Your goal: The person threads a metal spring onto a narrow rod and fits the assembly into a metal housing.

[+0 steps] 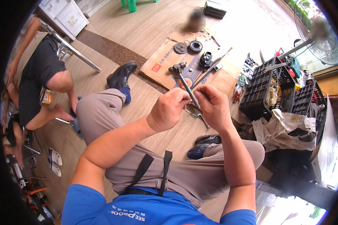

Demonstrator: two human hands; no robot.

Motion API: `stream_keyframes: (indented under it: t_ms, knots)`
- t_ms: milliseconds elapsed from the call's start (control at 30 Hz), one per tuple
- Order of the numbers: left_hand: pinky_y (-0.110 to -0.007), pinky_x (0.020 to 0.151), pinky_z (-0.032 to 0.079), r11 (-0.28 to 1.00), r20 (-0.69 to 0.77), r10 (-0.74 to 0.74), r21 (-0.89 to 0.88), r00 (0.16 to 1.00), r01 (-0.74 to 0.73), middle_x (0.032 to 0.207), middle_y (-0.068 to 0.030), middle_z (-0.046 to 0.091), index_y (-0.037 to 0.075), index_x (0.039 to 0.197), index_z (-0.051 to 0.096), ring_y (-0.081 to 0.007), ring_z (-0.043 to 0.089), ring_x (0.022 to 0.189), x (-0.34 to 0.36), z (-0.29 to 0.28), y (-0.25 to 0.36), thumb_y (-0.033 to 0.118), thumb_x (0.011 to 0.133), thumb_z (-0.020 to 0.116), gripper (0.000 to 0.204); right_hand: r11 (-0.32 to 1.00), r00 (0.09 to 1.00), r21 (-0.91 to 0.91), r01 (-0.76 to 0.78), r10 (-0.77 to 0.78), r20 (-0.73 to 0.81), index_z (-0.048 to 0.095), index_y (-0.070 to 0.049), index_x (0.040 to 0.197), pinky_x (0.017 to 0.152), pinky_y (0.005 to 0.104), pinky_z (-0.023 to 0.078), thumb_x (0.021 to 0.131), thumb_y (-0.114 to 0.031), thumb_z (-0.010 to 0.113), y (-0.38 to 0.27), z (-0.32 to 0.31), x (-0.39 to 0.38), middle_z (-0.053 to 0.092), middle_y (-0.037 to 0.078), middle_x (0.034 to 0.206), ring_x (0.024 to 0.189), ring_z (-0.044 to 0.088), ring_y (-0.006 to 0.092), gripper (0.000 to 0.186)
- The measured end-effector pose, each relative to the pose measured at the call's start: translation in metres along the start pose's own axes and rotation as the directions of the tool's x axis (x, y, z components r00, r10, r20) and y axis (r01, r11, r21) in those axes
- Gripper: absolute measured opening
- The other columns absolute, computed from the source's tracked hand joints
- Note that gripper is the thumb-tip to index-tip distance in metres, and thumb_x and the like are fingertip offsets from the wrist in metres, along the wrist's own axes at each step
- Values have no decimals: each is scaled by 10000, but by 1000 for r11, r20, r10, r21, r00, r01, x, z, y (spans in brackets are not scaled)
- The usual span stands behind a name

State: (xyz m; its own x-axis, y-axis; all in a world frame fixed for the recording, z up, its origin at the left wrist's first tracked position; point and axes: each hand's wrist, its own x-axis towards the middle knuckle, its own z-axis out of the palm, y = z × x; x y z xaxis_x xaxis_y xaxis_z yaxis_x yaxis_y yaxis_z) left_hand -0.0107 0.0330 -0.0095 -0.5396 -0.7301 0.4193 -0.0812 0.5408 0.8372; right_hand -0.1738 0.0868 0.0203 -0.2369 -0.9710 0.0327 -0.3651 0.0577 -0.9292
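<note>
My left hand (169, 112) and right hand (213, 107) both close their grip on a long metal tool (187, 87) above my lap; its head rises free beyond my knuckles, its lower end hidden inside my fists; a small part (203, 120) pokes out below, too blurred to name; cardboard (169, 60) lies on the floor beyond, carrying round parts (195, 46)

Lower shaft of the metal tool (184, 81) hidden inside the hands; fan head (321, 32) blurred.

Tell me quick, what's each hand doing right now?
Left hand: closed on the metal rod tool.
Right hand: fingers pinched on the same tool.
</note>
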Motion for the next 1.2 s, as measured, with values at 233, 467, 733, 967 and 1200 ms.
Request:
stream_keyframes:
  t_ms: [233, 467, 733, 967, 1200]
  knots:
    - [-248, 590, 508, 792, 110, -437, -424, 893, 440, 783, -49, 600, -1, 949, 558, -115, 597, 650, 6, -10, 7, 27, 955, 527, 42, 982, 994, 157, -101, 92, 64, 637, 12, 948, 556, 252, 420, 897, -90, 633, 26, 9, 4, 570, 46, 641, 612, 493, 70, 114]
    - [-260, 595, 539, 544, 178, -595, -628, 783, 557, 813, -53, 615, 6, 978, 549, -111, 617, 662, 12, -21, -5, 110, 979, 527, 106, 980, 980, -127, 152, -133, 149, 636, -44, 1049, 577, 338, 482, 889, -63, 598, 4, 12, -7, 605, 194, 725, 608, 617, 285, 165]
    - [-257, 586, 540, 536, 180, -635, -598, 751, 596, 812, -49, 616, 10, 963, 558, -109, 617, 652, 12, -21, -3, 100, 976, 526, 96, 971, 986, -206, 117, -89, 142, 638, -74, 1053, 575, 367, 493, 876, -101, 627, -1, 16, -11, 617, 173, 703, 630, 636, 325, 179]
    - [-251, 579, 533, 519, 196, -649, -593, 735, 616, 796, -41, 616, 11, 959, 564, -100, 605, 639, 14, -22, -2, 89, 974, 524, 90, 967, 982, -210, 147, -118, 147, 650, -78, 1025, 572, 359, 492, 877, -115, 639, -7, 16, -12, 620, 163, 699, 617, 635, 306, 153]
    - [-227, 550, 509, 726, 137, -587, -347, 798, 594, 741, -28, 606, 5, 927, 576, -79, 586, 613, 11, -12, 4, 58, 963, 530, 78, 987, 992, -145, 64, -47, 118, 667, -72, 948, 566, 346, 486, 876, -151, 657, -15, 9, -12, 627, 157, 706, 606, 633, 285, 107]
